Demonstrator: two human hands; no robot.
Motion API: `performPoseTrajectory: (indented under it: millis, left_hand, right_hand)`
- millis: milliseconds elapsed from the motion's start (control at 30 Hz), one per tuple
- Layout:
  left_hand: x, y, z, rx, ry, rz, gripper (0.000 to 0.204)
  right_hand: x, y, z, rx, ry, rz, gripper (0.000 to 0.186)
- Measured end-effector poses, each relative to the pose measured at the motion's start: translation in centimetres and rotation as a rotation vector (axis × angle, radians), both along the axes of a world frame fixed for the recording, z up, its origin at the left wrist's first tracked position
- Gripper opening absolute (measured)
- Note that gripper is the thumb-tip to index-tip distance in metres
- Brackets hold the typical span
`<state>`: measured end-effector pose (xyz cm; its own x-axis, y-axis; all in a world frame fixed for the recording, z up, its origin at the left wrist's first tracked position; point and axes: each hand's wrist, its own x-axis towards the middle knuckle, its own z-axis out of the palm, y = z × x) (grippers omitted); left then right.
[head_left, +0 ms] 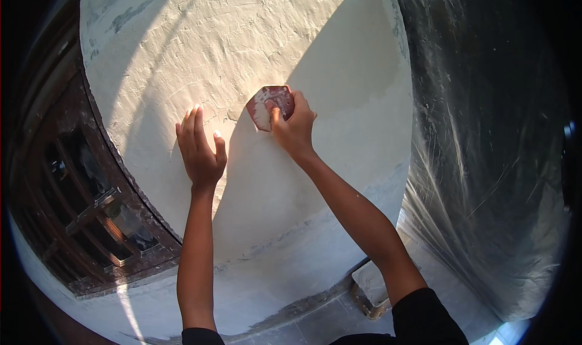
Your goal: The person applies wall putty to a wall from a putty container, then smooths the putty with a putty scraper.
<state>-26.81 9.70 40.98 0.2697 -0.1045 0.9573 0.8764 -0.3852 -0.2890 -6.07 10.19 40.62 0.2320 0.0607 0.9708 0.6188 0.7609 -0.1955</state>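
Observation:
A pale plastered wall fills the middle of the view, rough and sunlit at the upper left, smoother in the shaded part. My right hand grips a flat, dark-red putty scraper with cut corners, its thumb pressed on the face. Pale putty is smeared over that face, and the scraper lies against the wall near the edge of the shadow. To its left, my left hand rests on the wall with the fingers stretched out, holding nothing.
On the left is a dark wooden window frame with glass panes. Clear plastic sheeting hangs along the right side. Below, a small stool-like object with a pale top stands on the tiled floor, by the wall's base.

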Motion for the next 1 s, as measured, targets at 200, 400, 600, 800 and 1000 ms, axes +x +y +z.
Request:
performPoseTrajectory:
  millis: [200, 400, 600, 800, 1000]
  left_hand:
    - [-0.1, 0.0, -0.2, -0.022, -0.003, -0.003, 0.058]
    - [-0.1, -0.1, 0.1, 0.016, 0.006, 0.004, 0.059]
    - [0.3, 0.0, 0.2, 0.009, 0.001, -0.019, 0.059]
    - [-0.2, 0.3, -0.1, -0.029, -0.004, -0.04, 0.058]
    - [0.1, 0.1, -0.2, -0.046, -0.015, -0.069, 0.059]
  right_hand:
    - [-1.6, -0.8, -0.7, -0.07, 0.042, 0.196, 0.023]
    - [-1.6, -0.2, 1.4, -0.181, 0.618, 0.535, 0.029]
    - [-1.5, 0.4, 1.9, -0.175, 0.504, 0.326, 0.029]
    - [-2.5, -0.7, 0.7, -0.096, 0.016, 0.18, 0.023]
    - [-3.6, -0.9, 0.6, -0.08, 0.125, 0.236, 0.022]
